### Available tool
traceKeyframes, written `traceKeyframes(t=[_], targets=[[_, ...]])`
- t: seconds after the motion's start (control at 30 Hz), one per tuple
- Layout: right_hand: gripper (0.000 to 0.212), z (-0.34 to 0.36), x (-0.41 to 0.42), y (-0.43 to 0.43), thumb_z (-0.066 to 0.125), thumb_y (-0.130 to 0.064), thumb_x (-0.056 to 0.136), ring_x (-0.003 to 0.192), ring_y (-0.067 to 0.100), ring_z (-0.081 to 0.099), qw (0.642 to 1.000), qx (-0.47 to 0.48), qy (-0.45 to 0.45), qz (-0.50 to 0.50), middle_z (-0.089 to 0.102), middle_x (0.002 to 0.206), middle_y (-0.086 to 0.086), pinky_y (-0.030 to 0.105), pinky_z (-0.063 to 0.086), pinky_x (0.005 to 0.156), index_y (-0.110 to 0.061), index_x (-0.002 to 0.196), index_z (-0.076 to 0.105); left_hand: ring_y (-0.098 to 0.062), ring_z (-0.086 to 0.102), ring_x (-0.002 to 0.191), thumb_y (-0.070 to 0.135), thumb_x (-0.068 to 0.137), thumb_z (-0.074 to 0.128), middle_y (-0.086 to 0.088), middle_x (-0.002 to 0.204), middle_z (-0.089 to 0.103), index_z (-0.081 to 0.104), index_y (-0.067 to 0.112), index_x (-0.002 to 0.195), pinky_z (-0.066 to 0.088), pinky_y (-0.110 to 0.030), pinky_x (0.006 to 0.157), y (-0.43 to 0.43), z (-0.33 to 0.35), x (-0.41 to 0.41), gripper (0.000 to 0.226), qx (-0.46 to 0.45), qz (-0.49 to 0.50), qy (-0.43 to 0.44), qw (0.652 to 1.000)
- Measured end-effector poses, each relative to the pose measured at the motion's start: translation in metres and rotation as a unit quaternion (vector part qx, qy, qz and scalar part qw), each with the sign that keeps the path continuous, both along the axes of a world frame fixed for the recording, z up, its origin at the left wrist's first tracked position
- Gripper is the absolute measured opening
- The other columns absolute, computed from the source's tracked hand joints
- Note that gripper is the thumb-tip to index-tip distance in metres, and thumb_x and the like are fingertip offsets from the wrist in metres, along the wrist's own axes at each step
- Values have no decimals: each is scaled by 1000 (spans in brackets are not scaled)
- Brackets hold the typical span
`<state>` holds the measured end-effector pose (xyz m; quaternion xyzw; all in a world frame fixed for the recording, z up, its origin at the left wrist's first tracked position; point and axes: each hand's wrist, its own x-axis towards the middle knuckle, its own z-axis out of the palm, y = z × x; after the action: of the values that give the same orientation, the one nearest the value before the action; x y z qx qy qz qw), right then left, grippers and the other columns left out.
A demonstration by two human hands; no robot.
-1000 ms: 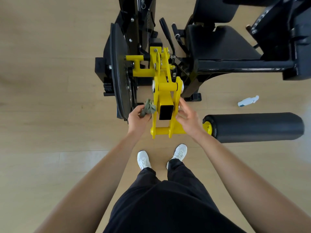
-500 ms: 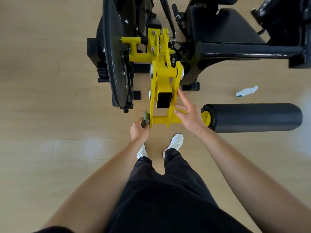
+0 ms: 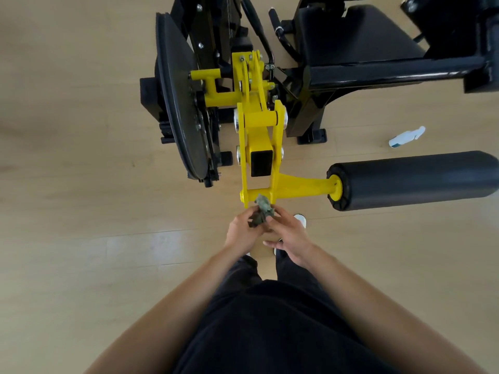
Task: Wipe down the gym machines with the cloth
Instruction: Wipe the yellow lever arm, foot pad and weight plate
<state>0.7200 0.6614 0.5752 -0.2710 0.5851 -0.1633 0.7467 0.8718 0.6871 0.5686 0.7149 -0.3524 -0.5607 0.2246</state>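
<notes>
Cloth (image 3: 263, 209), a small crumpled grey-green rag, sits bunched between both hands just below the lower end of the yellow painted steel lever arm (image 3: 258, 136) of the black gym machine (image 3: 351, 74); whether it touches the arm I cannot tell. It looks light, soft and limp, best gathered as a wad in the palm. The left hand (image 3: 241, 230) curls round its lower part. The right hand (image 3: 290, 236) seems to pinch its upper edge with the fingertips, thumb held free.
</notes>
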Motion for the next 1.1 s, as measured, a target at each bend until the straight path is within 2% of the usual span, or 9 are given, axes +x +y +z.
traceKeyframes(t=[0.17,0.33,0.47,0.6,0.7,0.8,0.87,0.97,1.1], targets=[[24,7,-14,-23,51,-1,101,96,25,74,995,-2,-47,-87,74,109,13,36,61,76,-9,119,65,-2,68,109,12,86,74,14,118,72,71,33,123,53,-22,97,-11,24,-6,43,-25,3,61,998],[20,15,-34,-65,57,-5,101,91,20,74,986,-17,-13,-166,76,102,2,36,60,77,-17,113,66,1,68,96,14,90,70,17,111,73,69,43,110,55,-19,81,-41,52,15,35,-98,75,6,992],[17,22,-21,-105,60,-7,99,90,23,70,986,-59,53,-147,70,101,7,38,60,79,-20,106,65,2,66,100,24,92,72,16,117,66,59,32,133,56,-20,82,-87,77,42,44,-179,175,-75,965],[7,32,9,-131,59,-14,100,92,24,68,991,-59,52,-107,68,105,15,44,59,89,-18,97,65,-10,58,126,31,97,67,12,148,51,40,31,153,51,-28,101,-134,94,58,62,-203,124,-83,968],[12,46,17,-139,61,-17,99,91,23,67,986,-95,66,-122,70,108,22,48,58,92,-18,89,69,-9,62,118,30,101,62,20,132,59,49,31,148,52,-34,104,-149,97,55,50,-212,99,-114,965],[14,66,15,-144,60,-14,99,95,28,68,982,-137,35,-127,70,99,19,43,56,89,-6,97,72,-9,65,115,27,102,61,9,134,65,55,30,144,54,-31,100,-148,96,54,43,-233,111,-150,954],[14,84,18,-151,60,-12,99,100,32,70,974,-182,15,-131,71,102,16,43,57,91,-9,99,73,-10,65,115,26,102,62,6,135,65,55,29,144,53,-27,98,-148,94,56,43,-238,104,-149,954],[16,108,31,-164,62,-15,99,100,25,68,929,-348,92,-82,70,110,5,40,59,87,-14,110,73,-2,68,106,21,101,63,9,125,69,57,26,143,53,-16,92,-150,93,62,43,-236,106,-114,959],[34,119,47,-179,63,-14,97,121,21,53,800,-548,213,121,63,134,-1,32,45,101,-13,131,67,7,69,86,19,99,66,24,98,73,61,28,140,51,-5,71,-152,88,73,42,-233,96,-83,964]])
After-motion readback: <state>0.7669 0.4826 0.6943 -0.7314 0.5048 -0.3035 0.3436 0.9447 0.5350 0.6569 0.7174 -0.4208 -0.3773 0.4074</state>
